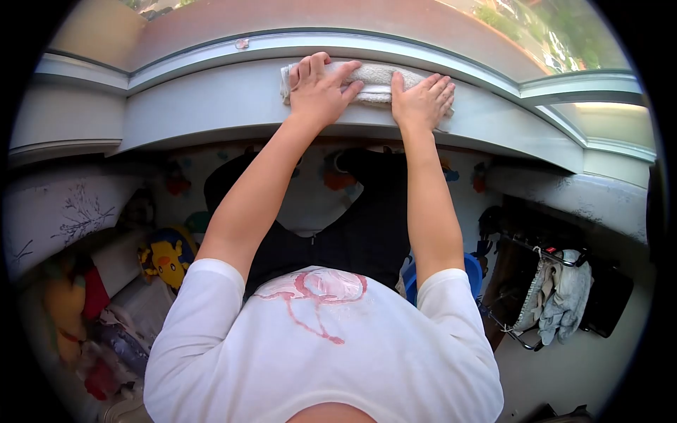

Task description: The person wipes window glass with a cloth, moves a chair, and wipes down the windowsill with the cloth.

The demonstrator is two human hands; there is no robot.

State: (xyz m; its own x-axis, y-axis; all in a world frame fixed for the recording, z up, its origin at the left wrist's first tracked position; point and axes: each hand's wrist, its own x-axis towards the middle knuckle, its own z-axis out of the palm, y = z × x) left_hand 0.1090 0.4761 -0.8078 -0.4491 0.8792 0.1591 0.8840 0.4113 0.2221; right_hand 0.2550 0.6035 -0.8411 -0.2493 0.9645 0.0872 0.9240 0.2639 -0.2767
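A folded white towel (379, 75) lies along the pale windowsill (226, 106), at the top middle of the view. My left hand (319, 90) grips its left part, the fingers bent over the cloth and the thumb pointing right. At the other end, my right hand (423, 102) holds the towel down, its thumb apart from the fingers, which reach over the right edge. Between the hands, the towel's folded layers show. Both arms stretch forward from a white T-shirt (282, 366) with a pinkish print.
Behind the sill runs a window frame (211, 62) with glass beyond. Below right are a blue bucket (474, 275), partly hidden by my sleeve, and a rack (525, 310) with grey cloths (566, 296). Plush toys (168, 266) and other items sit at lower left.
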